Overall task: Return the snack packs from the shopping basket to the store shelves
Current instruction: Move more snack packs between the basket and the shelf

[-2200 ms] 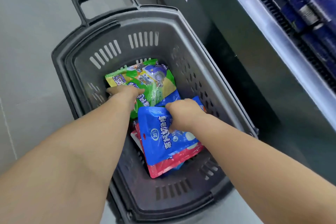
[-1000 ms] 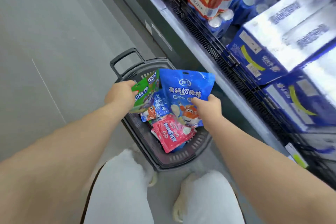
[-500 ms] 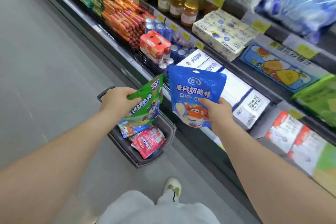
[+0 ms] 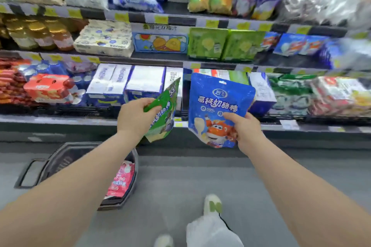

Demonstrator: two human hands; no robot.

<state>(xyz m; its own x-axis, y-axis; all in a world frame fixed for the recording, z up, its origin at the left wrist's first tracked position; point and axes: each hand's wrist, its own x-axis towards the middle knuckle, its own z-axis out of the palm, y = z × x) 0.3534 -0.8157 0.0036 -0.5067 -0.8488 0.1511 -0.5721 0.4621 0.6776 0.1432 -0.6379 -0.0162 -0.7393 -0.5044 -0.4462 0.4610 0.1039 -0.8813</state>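
My left hand (image 4: 134, 115) grips a green snack pack (image 4: 163, 114) by its left edge, held upright and turned edge-on in front of the lowest shelf. My right hand (image 4: 245, 128) holds a blue snack pack (image 4: 216, 102) with a cartoon plane, its front facing me. The dark shopping basket (image 4: 60, 158) stands on the floor at lower left, partly hidden by my left forearm, with a pink snack pack (image 4: 121, 178) lying inside. Matching green packs (image 4: 224, 45) and blue packs (image 4: 295, 44) stand on the middle shelf to the right.
Store shelves (image 4: 180, 62) fill the upper half: white and blue cartons (image 4: 128, 82) and a red can pack (image 4: 48, 86) low left, jars (image 4: 40, 34) above them, bagged goods on top. Grey floor lies below, with my shoes (image 4: 212, 204) near the bottom.
Both hands lifted the green and blue packs out of the basket. My view swung up from the basket to face the shelves, and the packs now sit at lower-shelf height.
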